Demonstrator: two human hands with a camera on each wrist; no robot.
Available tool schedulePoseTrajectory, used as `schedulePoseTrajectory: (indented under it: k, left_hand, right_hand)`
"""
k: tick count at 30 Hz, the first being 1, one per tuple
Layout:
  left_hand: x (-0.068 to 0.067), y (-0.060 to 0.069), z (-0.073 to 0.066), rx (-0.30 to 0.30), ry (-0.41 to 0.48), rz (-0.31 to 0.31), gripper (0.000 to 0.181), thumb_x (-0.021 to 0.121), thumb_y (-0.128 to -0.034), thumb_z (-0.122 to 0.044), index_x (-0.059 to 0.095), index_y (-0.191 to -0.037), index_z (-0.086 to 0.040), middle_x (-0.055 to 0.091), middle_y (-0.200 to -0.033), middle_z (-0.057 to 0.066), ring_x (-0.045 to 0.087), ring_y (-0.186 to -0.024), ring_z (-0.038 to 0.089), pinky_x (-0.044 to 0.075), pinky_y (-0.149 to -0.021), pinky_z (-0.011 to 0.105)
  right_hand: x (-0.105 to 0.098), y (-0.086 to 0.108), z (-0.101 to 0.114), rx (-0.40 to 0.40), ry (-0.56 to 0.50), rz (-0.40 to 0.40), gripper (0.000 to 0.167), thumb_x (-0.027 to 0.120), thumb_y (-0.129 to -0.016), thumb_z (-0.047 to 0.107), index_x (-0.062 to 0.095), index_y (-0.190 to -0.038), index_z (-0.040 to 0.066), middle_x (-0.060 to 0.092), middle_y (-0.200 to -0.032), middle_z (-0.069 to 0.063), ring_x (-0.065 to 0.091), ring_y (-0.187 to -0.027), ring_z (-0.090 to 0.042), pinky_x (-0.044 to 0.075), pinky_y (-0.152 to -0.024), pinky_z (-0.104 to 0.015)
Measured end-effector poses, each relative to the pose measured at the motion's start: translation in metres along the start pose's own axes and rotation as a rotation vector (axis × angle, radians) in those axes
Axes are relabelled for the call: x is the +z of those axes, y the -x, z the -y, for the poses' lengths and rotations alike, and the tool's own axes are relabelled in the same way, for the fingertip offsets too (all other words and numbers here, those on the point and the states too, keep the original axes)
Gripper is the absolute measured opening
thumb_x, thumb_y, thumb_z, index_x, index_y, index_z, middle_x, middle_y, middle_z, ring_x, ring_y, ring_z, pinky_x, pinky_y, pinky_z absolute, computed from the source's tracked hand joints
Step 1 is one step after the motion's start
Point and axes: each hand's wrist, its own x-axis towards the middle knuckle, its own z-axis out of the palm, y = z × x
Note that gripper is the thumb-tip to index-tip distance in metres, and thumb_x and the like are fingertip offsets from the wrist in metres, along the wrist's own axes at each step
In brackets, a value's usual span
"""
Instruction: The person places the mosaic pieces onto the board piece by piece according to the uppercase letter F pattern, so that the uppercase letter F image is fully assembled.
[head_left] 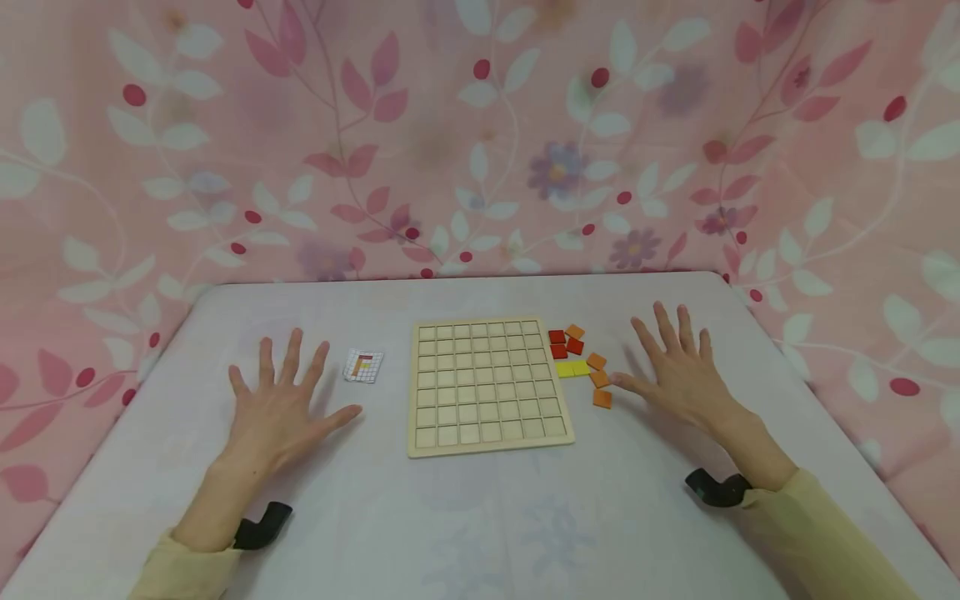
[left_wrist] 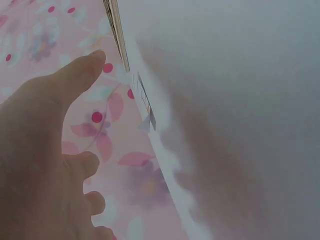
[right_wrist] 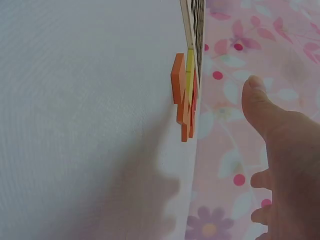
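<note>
A square wooden grid board (head_left: 491, 386) lies flat mid-table, its cells bare. Against its right edge are red tiles (head_left: 557, 337), yellow tiles (head_left: 573, 368) and several orange tiles (head_left: 602, 399). Left of the board sits a small paper card (head_left: 364, 366) printed with a coloured grid pattern. My left hand (head_left: 276, 414) is spread with fingers straight, left of the card, holding nothing. On the other side, my right hand (head_left: 686, 379) is spread too, its thumb closest to the orange tiles. Both hands hover above the table, as their shadows in the wrist views show.
A white cloth covers the table (head_left: 480, 517), with a faint snowflake-like print near the front. Behind it hangs a pink floral curtain (head_left: 450, 133). Each wrist wears a black strap mount, the left one (head_left: 262, 527) and the right one (head_left: 717, 488).
</note>
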Motion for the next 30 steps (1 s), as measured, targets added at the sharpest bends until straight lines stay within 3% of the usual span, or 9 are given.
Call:
schedulePoseTrajectory:
  k: [5,9,14,21,25,30]
  left_hand:
    - [0.002,-0.003,-0.011,0.013,0.098,0.078,0.112,0.055,-0.0839,-0.078,0.010,-0.162,-0.010,0.002,-0.167,0.022,0.005,-0.149,0.053,0.005,-0.109,0.078]
    - [0.004,-0.005,-0.021,0.016,0.217,0.139,0.117,0.057,-0.0838,-0.077,0.001,-0.162,-0.010,0.003,-0.167,0.021,0.009,-0.151,0.048,0.009,-0.117,0.068]
    - [0.006,-0.005,-0.035,0.002,0.314,0.217,0.122,0.058,-0.0810,-0.079,-0.005,-0.161,-0.013,0.006,-0.168,0.017,0.017,-0.150,0.046,0.023,-0.113,0.069]
    - [0.008,-0.002,-0.051,0.009,0.443,0.297,0.124,0.067,-0.0784,-0.074,-0.006,-0.162,-0.017,0.014,-0.167,0.013,0.024,-0.151,0.039,0.028,-0.114,0.063]
    - [0.009,0.000,-0.062,0.029,0.516,0.345,0.129,0.074,-0.0776,-0.067,-0.011,-0.161,-0.017,0.021,-0.166,0.012,0.029,-0.149,0.037,0.029,-0.115,0.059]
    - [0.009,0.002,-0.068,0.088,0.522,0.376,0.118,0.078,-0.0792,-0.057,0.008,-0.162,-0.009,0.024,-0.165,0.014,0.031,-0.148,0.036,0.030,-0.116,0.056]
  right_hand:
    - [0.002,-0.006,0.002,-0.004,-0.072,0.014,0.096,0.059,-0.092,0.062,0.022,-0.159,0.005,0.009,-0.165,-0.026,0.002,-0.150,-0.051,0.009,-0.114,-0.073]
    - [0.008,-0.014,0.005,-0.017,-0.157,-0.021,0.087,0.066,-0.093,0.051,0.030,-0.155,0.002,0.026,-0.160,-0.028,0.020,-0.147,-0.051,0.021,-0.114,-0.069]
    - [0.013,-0.027,0.011,-0.014,-0.262,-0.053,0.070,0.070,-0.093,0.039,0.045,-0.147,0.002,0.042,-0.150,-0.025,0.037,-0.139,-0.046,0.033,-0.110,-0.065]
    - [0.019,-0.047,0.020,-0.037,-0.357,-0.085,0.048,0.070,-0.095,0.030,0.062,-0.129,-0.002,0.058,-0.134,-0.021,0.051,-0.127,-0.041,0.039,-0.108,-0.060]
    - [0.020,-0.058,0.026,-0.007,-0.403,-0.077,0.039,0.069,-0.095,0.025,0.066,-0.123,-0.002,0.063,-0.127,-0.021,0.055,-0.121,-0.040,0.042,-0.105,-0.058]
    - [0.025,-0.066,0.030,0.075,-0.477,-0.016,0.032,0.069,-0.095,0.022,0.069,-0.119,0.001,0.068,-0.121,-0.018,0.059,-0.112,-0.036,0.049,-0.097,-0.052]
